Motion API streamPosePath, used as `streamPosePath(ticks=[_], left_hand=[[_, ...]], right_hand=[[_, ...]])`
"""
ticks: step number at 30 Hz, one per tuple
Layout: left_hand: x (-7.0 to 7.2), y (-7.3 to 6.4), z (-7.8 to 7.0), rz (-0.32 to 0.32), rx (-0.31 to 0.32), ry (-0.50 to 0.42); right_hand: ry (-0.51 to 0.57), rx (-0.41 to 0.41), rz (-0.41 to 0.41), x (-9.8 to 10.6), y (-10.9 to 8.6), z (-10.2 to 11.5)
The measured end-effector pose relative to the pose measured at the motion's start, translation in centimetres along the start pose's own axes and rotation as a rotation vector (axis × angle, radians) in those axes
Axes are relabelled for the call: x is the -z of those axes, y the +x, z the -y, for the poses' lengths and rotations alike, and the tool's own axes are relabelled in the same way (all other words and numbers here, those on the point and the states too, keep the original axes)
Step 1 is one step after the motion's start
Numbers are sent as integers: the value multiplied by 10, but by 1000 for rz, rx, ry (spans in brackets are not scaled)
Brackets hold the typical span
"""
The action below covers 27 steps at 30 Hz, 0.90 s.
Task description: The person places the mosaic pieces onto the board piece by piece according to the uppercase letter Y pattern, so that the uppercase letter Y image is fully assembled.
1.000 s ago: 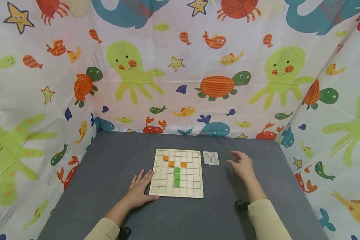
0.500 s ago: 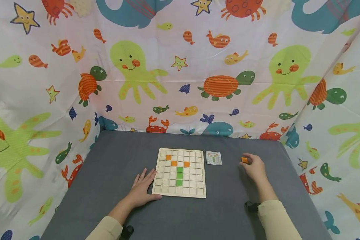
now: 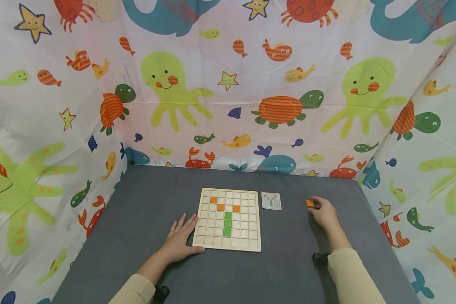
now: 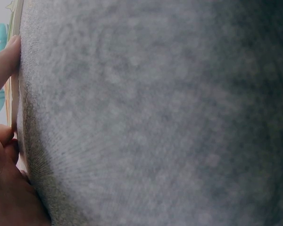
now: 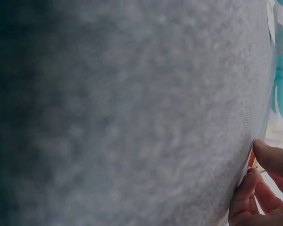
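Note:
A square wooden grid board (image 3: 209,230) lies on the grey table with orange tiles (image 3: 213,199) and a column of green tiles (image 3: 227,223) set in its cells. My left hand (image 3: 180,242) rests at the board's left side, fingers spread on the edge and thumb along the near corner. Off to the right, my right hand (image 3: 324,213) pinches a small orange tile (image 3: 310,203) between thumb and fingers, low over the table. In the right wrist view, a sliver of that orange tile (image 5: 251,159) shows between thumb and fingertips.
A small printed card (image 3: 271,201) with a coloured grid pattern lies just right of the board. Around the grey table (image 3: 156,190) hangs a cloth curtain (image 3: 228,46) printed with sea animals. Dark straps (image 3: 320,259) sit at both wrists.
My right hand has moved right, away from the card, and an orange tile now shows in its fingers, lately tipped flatter. The left hand stays at the board; the head view shifted slightly.

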<state>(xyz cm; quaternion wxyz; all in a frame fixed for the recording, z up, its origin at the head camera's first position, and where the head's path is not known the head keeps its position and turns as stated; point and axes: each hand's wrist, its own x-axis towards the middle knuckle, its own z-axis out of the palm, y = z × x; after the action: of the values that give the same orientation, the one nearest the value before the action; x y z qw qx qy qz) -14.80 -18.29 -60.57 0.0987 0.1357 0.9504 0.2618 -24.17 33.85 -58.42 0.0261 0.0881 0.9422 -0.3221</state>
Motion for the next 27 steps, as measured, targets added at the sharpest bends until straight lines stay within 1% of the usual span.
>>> streamPosePath(ticks=[6, 11, 17, 23, 27], left_hand=[[0, 0, 0, -2, 1, -4], [0, -1, 1, -10, -5, -4], [0, 0, 0, -3, -2, -3], [0, 1, 0, -2, 0, -11], [0, 1, 1, 1, 4, -8]], right_hand=[[-4, -10, -18, -3, 3, -5], [-12, -15, -13, -1, 3, -2], [-17, -20, -4, -1, 3, -1], [-43, 1, -4, 0, 3, -1], [-32, 8, -5, -1, 1, 2]])
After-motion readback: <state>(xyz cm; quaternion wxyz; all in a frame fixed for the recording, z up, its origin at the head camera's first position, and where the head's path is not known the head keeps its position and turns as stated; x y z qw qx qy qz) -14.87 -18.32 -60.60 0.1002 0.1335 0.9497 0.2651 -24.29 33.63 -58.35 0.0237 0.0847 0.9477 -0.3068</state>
